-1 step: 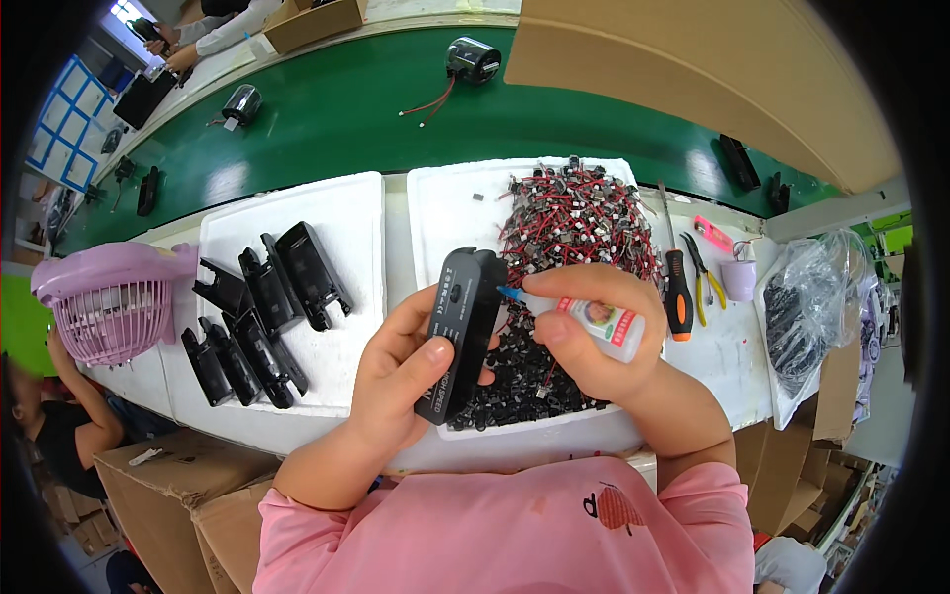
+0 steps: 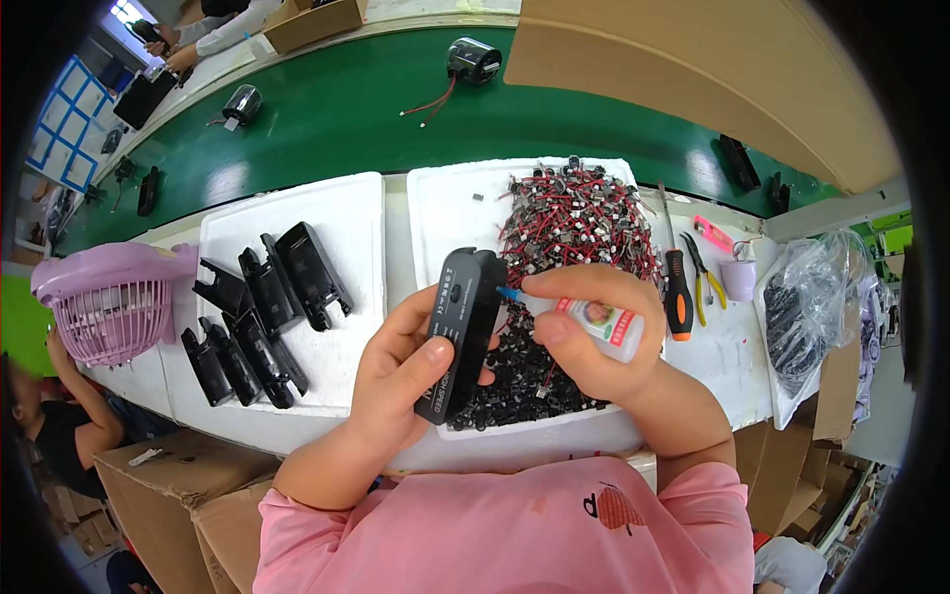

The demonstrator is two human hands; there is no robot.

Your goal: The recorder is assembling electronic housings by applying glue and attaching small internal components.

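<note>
My left hand (image 2: 396, 371) is closed round a long black plastic housing (image 2: 461, 332) with pale printing, thumb across its face, and holds it tilted almost upright. In my right hand (image 2: 604, 342) is a small white glue bottle (image 2: 602, 327) with a coloured label. Its narrow blue tip points left and meets the edge of the housing near the upper end; whether it touches cannot be made out. Below and behind the hands, a white foam tray (image 2: 445, 203) bears a heap of small parts with red and black wires (image 2: 584, 213) and small black pieces (image 2: 515, 381).
On a left foam tray (image 2: 346, 193) lie several black housings (image 2: 265, 287). A purple fan (image 2: 109, 302) stands further left. To the right are a screwdriver (image 2: 678, 297), pliers (image 2: 703, 272) and a bagged black bundle (image 2: 797, 317). Motors (image 2: 473, 61) rest on the green belt (image 2: 346, 109).
</note>
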